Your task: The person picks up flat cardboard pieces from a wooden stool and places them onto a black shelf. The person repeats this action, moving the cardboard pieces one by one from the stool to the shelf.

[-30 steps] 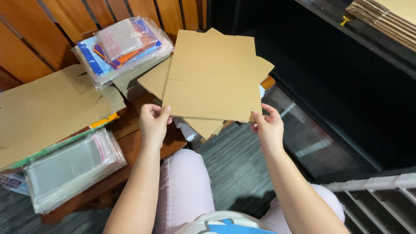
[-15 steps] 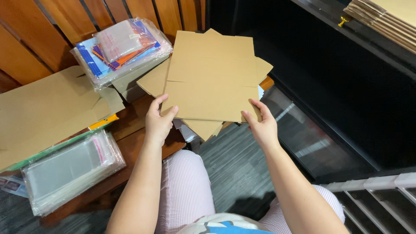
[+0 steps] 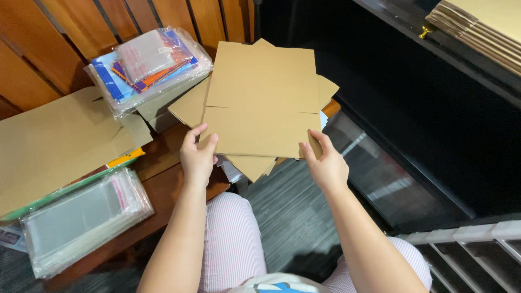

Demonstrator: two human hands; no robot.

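Both hands, left hand and right hand, pinch the flat cardboard blank at its lower corners, frame centre. Blank remains unfolded; no flaps raised.

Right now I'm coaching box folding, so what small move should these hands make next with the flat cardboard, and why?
Probably fold the near panel up along the crease. The flat cardboard blank is still unfolded, and the left hand and right hand each pinch a near corner just below that crease.

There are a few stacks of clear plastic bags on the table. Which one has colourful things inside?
The far stack of bags, by the wooden slats: blue and orange items show through. The near stack, at the table's front edge, looks empty.
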